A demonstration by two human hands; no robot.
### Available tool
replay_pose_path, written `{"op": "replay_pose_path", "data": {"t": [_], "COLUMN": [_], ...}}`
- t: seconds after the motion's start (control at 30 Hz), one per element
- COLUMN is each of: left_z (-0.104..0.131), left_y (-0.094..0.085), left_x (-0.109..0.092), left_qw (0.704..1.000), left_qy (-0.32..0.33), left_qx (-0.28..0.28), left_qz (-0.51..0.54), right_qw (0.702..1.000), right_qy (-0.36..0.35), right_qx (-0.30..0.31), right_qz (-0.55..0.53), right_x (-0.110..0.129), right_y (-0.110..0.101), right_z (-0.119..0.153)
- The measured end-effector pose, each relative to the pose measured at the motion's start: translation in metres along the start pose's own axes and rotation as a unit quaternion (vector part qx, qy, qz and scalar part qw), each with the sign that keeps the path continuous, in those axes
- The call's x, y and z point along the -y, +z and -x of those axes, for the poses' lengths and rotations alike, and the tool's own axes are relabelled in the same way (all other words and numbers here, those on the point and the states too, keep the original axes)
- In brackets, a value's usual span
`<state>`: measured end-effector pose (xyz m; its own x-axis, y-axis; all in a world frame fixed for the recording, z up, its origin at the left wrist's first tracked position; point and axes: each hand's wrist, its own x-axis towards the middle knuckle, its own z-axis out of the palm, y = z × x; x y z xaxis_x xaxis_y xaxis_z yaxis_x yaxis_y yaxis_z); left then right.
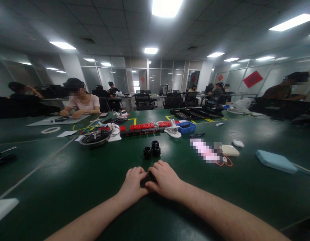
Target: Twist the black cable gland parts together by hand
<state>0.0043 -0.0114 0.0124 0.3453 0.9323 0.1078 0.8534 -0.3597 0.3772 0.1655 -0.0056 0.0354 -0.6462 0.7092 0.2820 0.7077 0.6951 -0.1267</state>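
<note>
Both of my hands meet over the green table, around a small dark object [145,180] that is mostly covered by fingers. My left hand [133,182] grips it from the left, thumb toward the middle. From the right, my right hand [165,179] wraps over it with bent fingers. What the dark object is cannot be made out. Just beyond the fingers, three black round parts [152,150] stand close together on the table.
Farther back are a metal bowl [94,143], red and black strips [142,126], a white clamp [173,130] and a blue bin [191,128]. A light blue case [275,161] lies right. A person [83,102] sits across the table at left.
</note>
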Motion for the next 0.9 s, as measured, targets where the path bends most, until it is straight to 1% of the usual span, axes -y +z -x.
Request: {"op": "replay_pose_path", "data": {"t": [0.2,0.53,0.8,0.9], "left_z": [-0.0011,-0.0015,-0.0004,-0.0002], "left_y": [0.0009,0.0037,0.0020,-0.0005], "left_x": [0.0011,0.0025,0.0017,-0.0003], "left_qw": [1.000,1.000,1.000,1.000], "left_qy": [0.002,0.008,0.007,-0.005], "left_qx": [0.002,-0.004,-0.003,0.006], "left_qz": [0.006,-0.007,0.011,0.016], "right_qw": [1.000,0.999,0.999,0.998], "right_qy": [-0.018,-0.019,-0.030,-0.022], "right_qx": [0.014,0.028,0.018,-0.002], "right_qz": [-0.008,-0.006,-0.020,-0.051], "right_x": [-0.0032,-0.0009,-0.0040,-0.0062], "right_y": [-0.0040,-0.0058,-0.0067,-0.0090], "right_z": [0.0006,0.0005,-0.0002,-0.0001]}}
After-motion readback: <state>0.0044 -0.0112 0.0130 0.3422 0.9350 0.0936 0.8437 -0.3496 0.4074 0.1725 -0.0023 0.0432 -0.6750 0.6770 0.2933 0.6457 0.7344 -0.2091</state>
